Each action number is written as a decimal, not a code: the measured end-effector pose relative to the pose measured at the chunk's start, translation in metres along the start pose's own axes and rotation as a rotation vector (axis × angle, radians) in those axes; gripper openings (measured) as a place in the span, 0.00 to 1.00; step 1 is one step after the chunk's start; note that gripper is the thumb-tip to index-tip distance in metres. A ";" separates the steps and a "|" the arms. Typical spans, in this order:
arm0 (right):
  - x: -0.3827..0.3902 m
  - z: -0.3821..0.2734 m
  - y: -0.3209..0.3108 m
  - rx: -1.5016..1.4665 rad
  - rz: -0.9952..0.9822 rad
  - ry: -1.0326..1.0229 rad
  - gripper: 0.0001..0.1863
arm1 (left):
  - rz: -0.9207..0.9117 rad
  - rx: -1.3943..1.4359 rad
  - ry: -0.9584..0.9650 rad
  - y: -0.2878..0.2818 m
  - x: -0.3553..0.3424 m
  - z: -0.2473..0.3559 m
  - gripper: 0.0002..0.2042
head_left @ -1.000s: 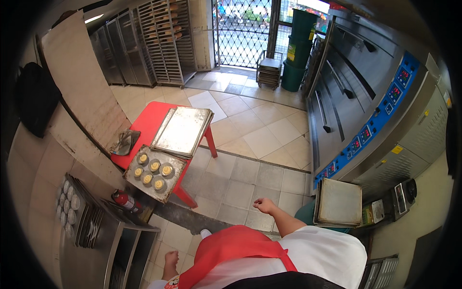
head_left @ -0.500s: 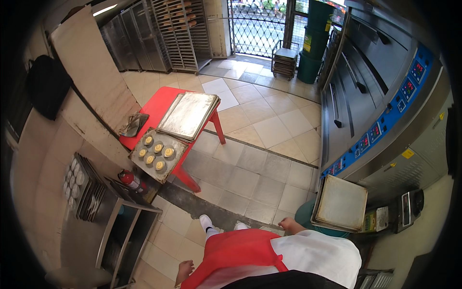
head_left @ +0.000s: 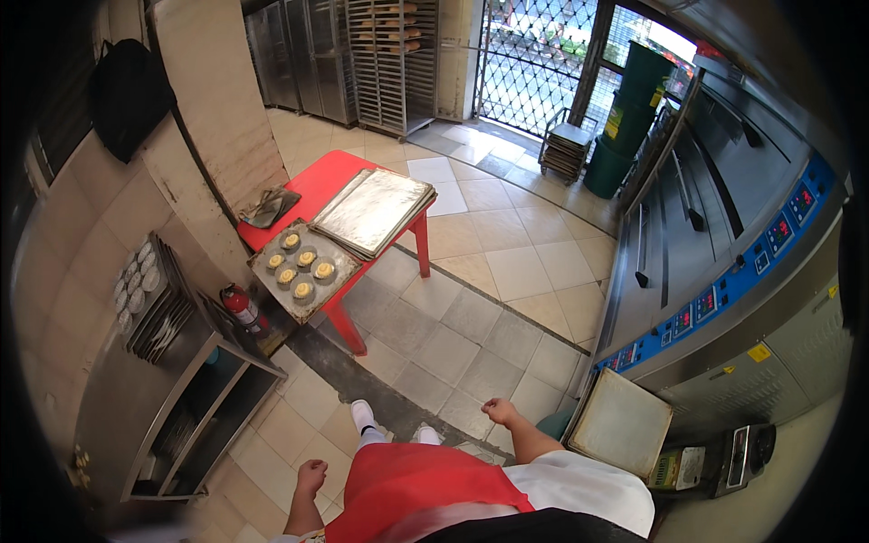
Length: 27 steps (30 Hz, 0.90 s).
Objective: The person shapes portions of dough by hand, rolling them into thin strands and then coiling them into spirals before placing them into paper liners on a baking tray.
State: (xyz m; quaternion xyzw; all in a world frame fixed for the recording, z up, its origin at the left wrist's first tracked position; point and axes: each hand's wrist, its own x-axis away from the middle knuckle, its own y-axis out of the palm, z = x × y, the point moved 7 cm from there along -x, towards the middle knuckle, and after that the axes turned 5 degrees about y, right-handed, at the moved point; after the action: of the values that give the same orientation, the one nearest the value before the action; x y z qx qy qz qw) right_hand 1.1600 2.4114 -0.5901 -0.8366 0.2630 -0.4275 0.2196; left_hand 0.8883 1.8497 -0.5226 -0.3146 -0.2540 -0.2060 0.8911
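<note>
My left hand (head_left: 312,474) hangs low beside the red apron (head_left: 421,484), its fingers loosely curled in, with nothing showing in them. In front of my body on the right, my right hand (head_left: 499,412) is also loosely closed, and no object shows in it. Neither hand touches anything. Nearest to the right hand is a stack of baking trays (head_left: 622,423), resting over a green bin. Ahead of me on a red table (head_left: 337,170) lies a stack of flat metal trays (head_left: 374,213). A tray (head_left: 272,256) with several yellow-topped pastries (head_left: 323,270) in round tins overhangs the table's near end.
A steel deck oven (head_left: 715,208) lines the right side. At left stand a steel counter (head_left: 172,380) with stacked trays of round moulds and a fire extinguisher (head_left: 243,308). Farther off are a tray rack (head_left: 391,72), a trolley (head_left: 568,145) and green bins (head_left: 625,127).
My view has shifted and tilted as I walk. Both hands have risen farther into the picture, away from my body. The trays and pastries lie as before.
</note>
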 end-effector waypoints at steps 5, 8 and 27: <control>0.030 0.027 0.024 0.071 -0.075 0.049 0.21 | -0.174 -0.216 0.001 -0.020 0.074 -0.009 0.12; 0.045 0.051 0.038 0.040 -0.120 0.133 0.21 | -0.472 -0.095 -0.029 -0.029 0.113 -0.028 0.10; 0.118 -0.211 0.240 0.191 -0.373 -0.241 0.20 | -0.080 0.429 -0.059 -0.138 0.248 -0.222 0.19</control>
State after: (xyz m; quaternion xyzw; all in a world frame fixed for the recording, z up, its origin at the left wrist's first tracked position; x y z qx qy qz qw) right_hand 0.9823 2.1238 -0.5478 -0.8911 0.0343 -0.3808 0.2445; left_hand 1.0824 1.5518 -0.4646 -0.1136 -0.3304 -0.1730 0.9209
